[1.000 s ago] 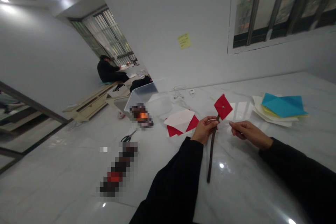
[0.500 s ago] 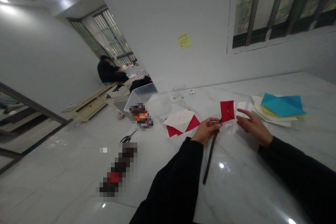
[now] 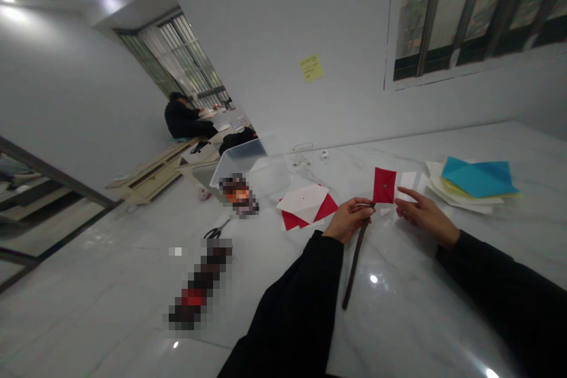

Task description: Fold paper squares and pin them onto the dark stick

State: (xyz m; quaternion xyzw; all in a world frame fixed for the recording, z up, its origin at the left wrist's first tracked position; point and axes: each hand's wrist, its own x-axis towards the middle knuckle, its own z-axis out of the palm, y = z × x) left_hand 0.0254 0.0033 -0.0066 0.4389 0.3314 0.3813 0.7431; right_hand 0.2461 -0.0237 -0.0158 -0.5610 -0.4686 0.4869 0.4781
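Note:
My left hand [image 3: 351,220] pinches a dark brown stick [image 3: 355,266] near its top end, and the stick slants down towards me. At the upper end of the stick sits a small red paper pinwheel [image 3: 384,185], squarish, with crease lines and a pin-like dot at its middle. My right hand [image 3: 423,212] is open just right of the pinwheel, index finger stretched out towards its edge; whether the fingertip touches it I cannot tell. Left of my left hand lie a white paper piece [image 3: 303,202] with a dot in it and red paper [image 3: 326,209] under it.
A stack of papers with a blue sheet [image 3: 481,177] on top lies at the right. Black-handled scissors [image 3: 214,233], blurred-out items and a clear plastic bin [image 3: 239,159] are to the left. A yellow note [image 3: 311,68] sticks to the wall. A person [image 3: 181,117] sits far behind.
The pinwheel has turned slightly and sits a touch further right. My right hand has moved a little left, closer to it. My left hand keeps its grip on the stick.

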